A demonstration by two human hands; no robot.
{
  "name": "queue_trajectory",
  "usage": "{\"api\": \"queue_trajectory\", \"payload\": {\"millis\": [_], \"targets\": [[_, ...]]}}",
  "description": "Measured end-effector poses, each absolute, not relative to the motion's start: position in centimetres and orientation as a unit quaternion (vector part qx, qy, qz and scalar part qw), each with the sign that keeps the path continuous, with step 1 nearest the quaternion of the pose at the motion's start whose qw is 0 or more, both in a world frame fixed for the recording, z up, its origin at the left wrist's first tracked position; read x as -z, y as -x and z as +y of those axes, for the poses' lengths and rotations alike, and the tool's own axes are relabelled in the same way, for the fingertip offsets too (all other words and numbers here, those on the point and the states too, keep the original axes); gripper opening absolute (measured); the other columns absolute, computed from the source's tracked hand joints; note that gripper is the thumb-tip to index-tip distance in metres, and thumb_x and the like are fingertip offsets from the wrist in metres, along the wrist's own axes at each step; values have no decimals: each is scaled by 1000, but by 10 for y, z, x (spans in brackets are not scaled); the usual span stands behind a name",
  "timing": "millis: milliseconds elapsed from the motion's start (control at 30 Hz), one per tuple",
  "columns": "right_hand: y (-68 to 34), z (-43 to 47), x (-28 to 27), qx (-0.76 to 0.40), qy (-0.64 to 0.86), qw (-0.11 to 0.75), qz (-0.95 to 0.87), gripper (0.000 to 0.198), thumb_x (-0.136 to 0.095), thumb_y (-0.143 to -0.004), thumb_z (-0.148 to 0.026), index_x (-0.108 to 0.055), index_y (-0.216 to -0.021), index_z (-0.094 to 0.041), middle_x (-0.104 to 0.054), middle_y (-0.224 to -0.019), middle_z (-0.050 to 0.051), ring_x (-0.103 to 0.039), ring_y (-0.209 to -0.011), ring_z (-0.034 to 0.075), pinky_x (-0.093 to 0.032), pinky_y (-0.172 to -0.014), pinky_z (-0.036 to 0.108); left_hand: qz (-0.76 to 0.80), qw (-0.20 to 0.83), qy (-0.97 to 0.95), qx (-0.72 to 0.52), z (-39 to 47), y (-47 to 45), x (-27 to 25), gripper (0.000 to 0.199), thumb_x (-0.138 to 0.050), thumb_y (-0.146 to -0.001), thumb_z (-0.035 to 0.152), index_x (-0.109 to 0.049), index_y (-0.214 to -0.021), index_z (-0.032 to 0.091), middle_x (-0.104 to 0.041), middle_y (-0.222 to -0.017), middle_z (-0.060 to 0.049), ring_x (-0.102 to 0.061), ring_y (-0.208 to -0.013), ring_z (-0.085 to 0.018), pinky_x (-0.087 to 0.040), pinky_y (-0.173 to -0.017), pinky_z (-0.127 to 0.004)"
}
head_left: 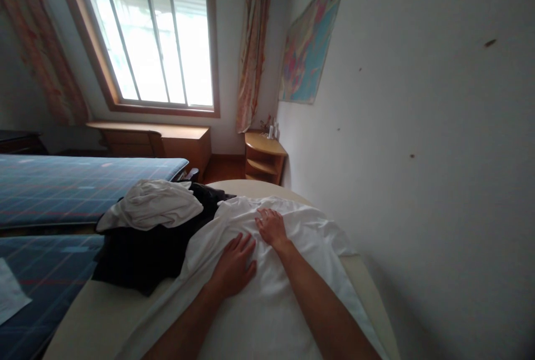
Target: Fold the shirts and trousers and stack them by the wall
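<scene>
A white cloth garment [259,315], probably a shirt, lies spread over a cream round-edged table [79,321], with wrinkles toward its far end. My left hand [234,265] rests flat on the fabric, fingers apart. Farther up, my right hand [271,225] lies on the cloth too, its fingers stretched out and slightly bent. Nothing shows in either grip. Left of the garment, a black cloth piece [142,254] lies heaped on the table, and a crumpled white-grey cloth [156,204] sits on top of it.
Blue plaid mattresses [83,184] stand along the left, with a white sheet or paper [10,291] on the nearer one. A wall [418,209] rises close on the right. Beyond the table are a wooden desk [184,131] and a corner shelf [265,145].
</scene>
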State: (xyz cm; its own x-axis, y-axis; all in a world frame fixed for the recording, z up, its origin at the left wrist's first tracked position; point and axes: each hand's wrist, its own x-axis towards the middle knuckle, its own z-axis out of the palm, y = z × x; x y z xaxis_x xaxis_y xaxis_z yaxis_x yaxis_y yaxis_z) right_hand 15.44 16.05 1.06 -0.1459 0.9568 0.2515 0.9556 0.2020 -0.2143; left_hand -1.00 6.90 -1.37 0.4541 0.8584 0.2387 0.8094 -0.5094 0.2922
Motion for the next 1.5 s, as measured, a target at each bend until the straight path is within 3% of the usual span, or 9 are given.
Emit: {"api": "queue_trajectory", "payload": {"millis": [267,367,500,700,867,1000,1233,1400,1500], "targets": [[-109,212,2,-131,659,74,-737,58,-33,-97,-58,-32,-151,-41,-18,-164,4,-10,-149,38,-5,-113,63,548,71,-810,-199,69,6,10,48,-49,-85,20,-58,-132,20,-50,-147,-6,-34,-143,-27,-26,-120,-45],[-106,227,5,-143,658,76,-735,60,-37,-95,-58,-28,-152,-42,-15,-165,3,-5,-149,40,0,-112,66,587,42,-781,-206,72,6,15,52,-52,-84,22,-56,-135,20,-48,-149,-7,-31,-144,-29,-23,-120,-49],[-111,235,10,-131,603,133,-776,57,-44,-93,-55,-42,-147,-38,-27,-162,2,-12,-149,37,-4,-115,63,633,4,-745,-210,76,7,18,58,-58,-82,27,-53,-140,23,-34,-158,-8,-18,-148,-35,-24,-119,-51],[-145,215,12,-69,561,255,-784,42,-42,-96,-33,-57,-133,-20,-48,-149,8,-39,-138,19,-26,-115,35,683,16,-713,-155,76,6,16,60,-54,-88,35,-46,-146,23,-29,-159,-14,-28,-144,-38,-30,-113,-51],[-193,180,14,38,720,208,-661,56,-44,-96,-45,-45,-146,-22,-33,-158,10,-24,-145,33,-14,-117,52,689,16,-715,-122,75,6,14,59,-51,-91,40,-45,-146,22,-27,-160,-14,-25,-145,-38,-25,-115,-51],[-222,154,20,6,817,124,-564,73,-39,-93,-63,-31,-154,-23,-23,-161,14,-17,-145,44,-12,-113,62,680,10,-724,-117,75,7,15,59,-48,-92,40,-44,-147,20,-25,-162,-12,-20,-148,-36,-22,-116,-50],[-231,115,17,-18,818,83,-570,75,-40,-91,-66,-38,-151,-22,-32,-158,15,-31,-141,39,-22,-113,54,678,-4,-725,-121,74,10,21,58,-50,-91,41,-46,-146,22,-26,-160,-15,-22,-147,-36,-24,-115,-51],[-257,104,3,27,781,147,-606,58,-39,-98,-44,-43,-147,-15,-46,-149,14,-43,-134,26,-32,-109,33,678,-23,-728,-101,67,11,17,57,-49,-92,39,-46,-146,21,-29,-159,-18,-27,-145,-38,-28,-113,-52],[-274,98,3,96,819,162,-543,54,-40,-99,-39,-45,-147,-15,-43,-150,17,-41,-135,29,-35,-107,38,680,-31,-727,-94,64,11,14,56,-48,-93,38,-46,-146,20,-29,-158,-19,-31,-143,-40,-32,-111,-52]]}}
